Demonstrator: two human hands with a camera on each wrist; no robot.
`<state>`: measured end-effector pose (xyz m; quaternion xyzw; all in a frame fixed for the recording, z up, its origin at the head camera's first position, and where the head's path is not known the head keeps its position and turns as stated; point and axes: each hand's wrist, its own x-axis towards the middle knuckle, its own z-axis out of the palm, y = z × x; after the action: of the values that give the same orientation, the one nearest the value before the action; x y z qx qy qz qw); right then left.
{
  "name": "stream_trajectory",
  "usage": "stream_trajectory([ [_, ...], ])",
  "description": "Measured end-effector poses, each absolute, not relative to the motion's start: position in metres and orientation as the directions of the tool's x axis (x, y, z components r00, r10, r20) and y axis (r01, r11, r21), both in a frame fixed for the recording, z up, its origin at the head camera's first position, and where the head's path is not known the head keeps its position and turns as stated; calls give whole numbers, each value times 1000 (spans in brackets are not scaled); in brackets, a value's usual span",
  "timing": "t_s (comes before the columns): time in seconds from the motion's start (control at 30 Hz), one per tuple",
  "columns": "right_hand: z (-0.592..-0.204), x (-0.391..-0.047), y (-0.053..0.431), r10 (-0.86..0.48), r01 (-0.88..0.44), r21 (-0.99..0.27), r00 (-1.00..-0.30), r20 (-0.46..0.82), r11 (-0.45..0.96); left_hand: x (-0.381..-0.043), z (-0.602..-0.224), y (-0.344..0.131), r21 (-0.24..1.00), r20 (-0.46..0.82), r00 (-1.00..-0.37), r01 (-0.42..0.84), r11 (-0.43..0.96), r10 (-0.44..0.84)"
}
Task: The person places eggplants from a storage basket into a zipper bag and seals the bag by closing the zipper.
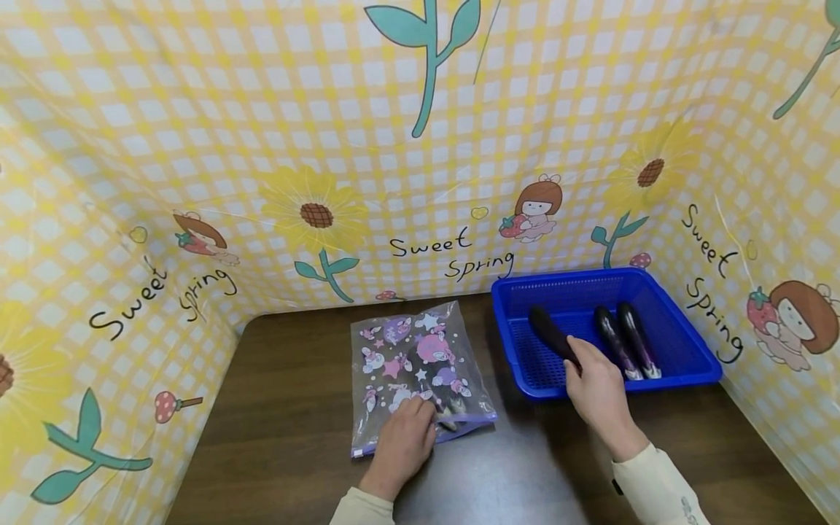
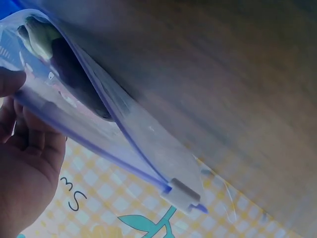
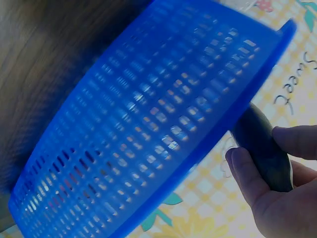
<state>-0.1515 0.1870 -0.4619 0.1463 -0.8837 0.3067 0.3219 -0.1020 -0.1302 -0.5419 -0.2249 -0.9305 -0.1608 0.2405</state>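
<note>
My left hand [image 1: 405, 441] pinches the purple-edged mouth of a clear slider bag [image 1: 387, 379] printed with stars and cartoon figures. In the left wrist view the mouth gapes, and an eggplant [image 2: 74, 74] lies inside, its pale green stem end towards the opening. The white slider [image 2: 181, 195] sits at one end of the zip. My right hand [image 1: 600, 394] grips a long dark eggplant [image 1: 550, 332] by its near end, over the left part of a blue basket [image 1: 604, 275]. Two glossy eggplants [image 1: 610, 335] lie side by side in the basket's right half.
Bag and basket stand on a dark wooden table [image 1: 282, 408], the basket to the right. A yellow checked cloth [image 1: 394, 182] with sunflowers and lettering rises behind the table and on both sides. The basket's perforated wall [image 3: 138, 109] fills much of the right wrist view.
</note>
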Motion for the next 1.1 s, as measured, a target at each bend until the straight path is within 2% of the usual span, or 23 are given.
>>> stream_trajectory([
  [0.2,-460,-127,175,-48,-476,-478,-743,667,738,-105,-540,-128,192,551,-770,492,849,321],
  [0.4,-466,-106,166,-52,-517,-498,-728,683,696,-108,-536,-127,180,621,-715,530,829,322],
  [0.63,-472,-81,157,-53,-537,-555,-747,662,636,-110,-532,-125,199,655,-692,546,814,303],
  [0.93,-500,-56,144,-79,-696,-522,-633,770,493,-111,-530,-126,204,646,-695,556,806,315],
  [1.1,-516,-36,134,-103,-655,-568,-695,712,498,-112,-529,-126,208,640,-700,555,805,317],
])
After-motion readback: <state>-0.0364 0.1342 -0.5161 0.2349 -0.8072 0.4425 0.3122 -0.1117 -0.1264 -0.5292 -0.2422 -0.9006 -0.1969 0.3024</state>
